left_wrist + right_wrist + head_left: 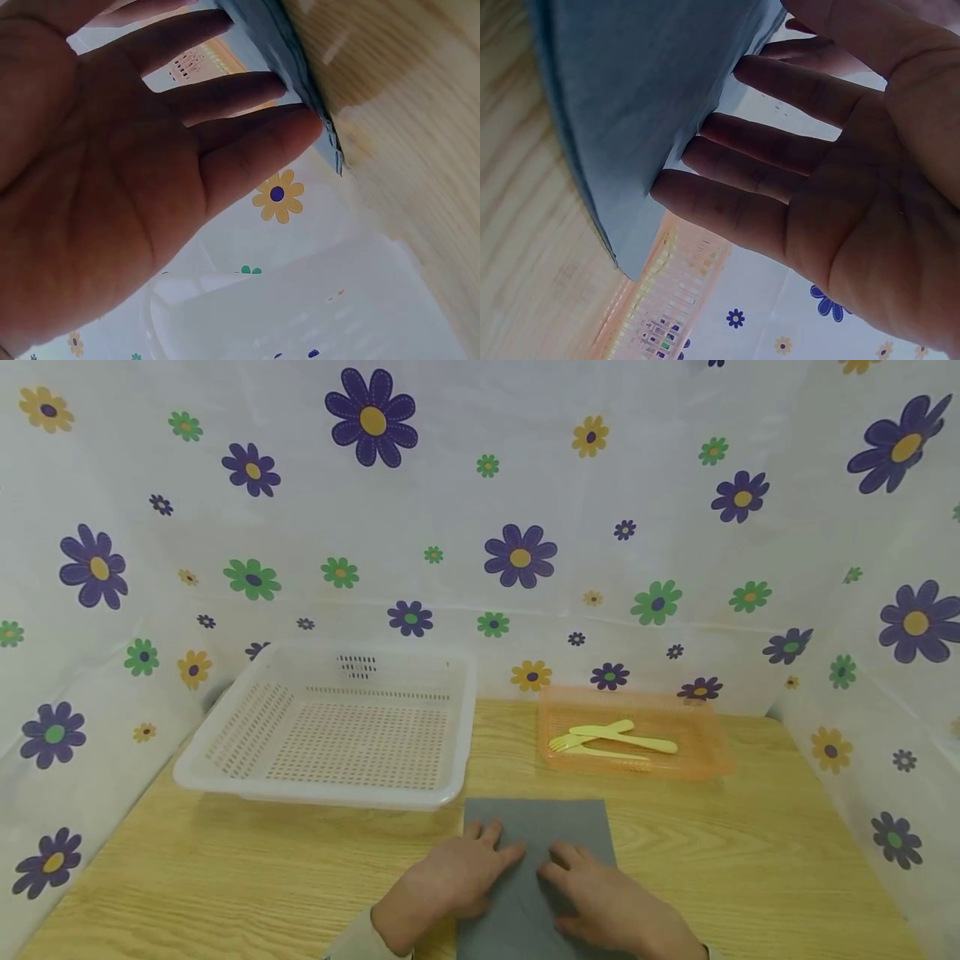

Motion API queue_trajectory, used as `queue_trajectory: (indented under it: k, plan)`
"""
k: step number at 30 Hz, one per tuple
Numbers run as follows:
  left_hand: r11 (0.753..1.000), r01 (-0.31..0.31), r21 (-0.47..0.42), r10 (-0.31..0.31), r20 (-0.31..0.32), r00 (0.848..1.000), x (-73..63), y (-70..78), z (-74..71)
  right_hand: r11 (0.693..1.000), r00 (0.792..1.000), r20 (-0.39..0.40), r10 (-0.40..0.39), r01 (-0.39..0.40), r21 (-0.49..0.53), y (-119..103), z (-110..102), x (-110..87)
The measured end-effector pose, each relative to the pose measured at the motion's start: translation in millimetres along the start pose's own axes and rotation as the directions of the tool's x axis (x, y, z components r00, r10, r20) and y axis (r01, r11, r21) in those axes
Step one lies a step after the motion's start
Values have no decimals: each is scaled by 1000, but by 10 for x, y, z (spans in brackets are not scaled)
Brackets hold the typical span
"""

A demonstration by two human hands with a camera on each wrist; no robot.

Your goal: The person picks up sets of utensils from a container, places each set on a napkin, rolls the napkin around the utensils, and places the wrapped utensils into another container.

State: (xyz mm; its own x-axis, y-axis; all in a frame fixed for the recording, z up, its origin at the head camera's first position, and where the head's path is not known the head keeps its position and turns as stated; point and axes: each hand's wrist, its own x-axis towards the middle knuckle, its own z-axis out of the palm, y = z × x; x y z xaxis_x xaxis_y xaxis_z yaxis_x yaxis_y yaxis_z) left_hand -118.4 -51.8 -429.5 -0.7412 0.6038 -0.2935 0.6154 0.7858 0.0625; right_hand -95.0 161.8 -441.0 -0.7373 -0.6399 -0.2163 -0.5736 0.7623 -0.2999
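Observation:
A grey-blue folded cloth (pixel 536 822), flat and rectangular, lies on the table at the near middle. My left hand (pixel 462 870) rests on its left side, fingers spread; in the left wrist view the fingertips (pixel 304 127) touch the cloth close to its edge. On the right half of the cloth my right hand (pixel 603 897) lies with fingers extended, their tips (pixel 667 184) touching the surface in the right wrist view. Neither hand grips anything. The near end of the cloth runs out of the head view.
A white perforated basket (pixel 457 768) stands at the back left. At the back right, an orange basket (pixel 708 760) holds yellow plastic cutlery (pixel 637 742), including a fork and a knife. A flower-printed sheet (pixel 450 485) surrounds the wooden table (pixel 300 860) behind and at the sides.

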Motion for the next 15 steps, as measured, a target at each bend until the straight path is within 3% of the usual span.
queue_trajectory:
  k: [5,15]
  plan:
    - [999,30,-42,-28,38,999,13,32,11,1000,1000,-18,-14,14,-3,-14,4,-16]
    - [996,45,-80,-43,25,999,43,74,17,1000,1000,-9,-12,12,9,-9,7,-16]
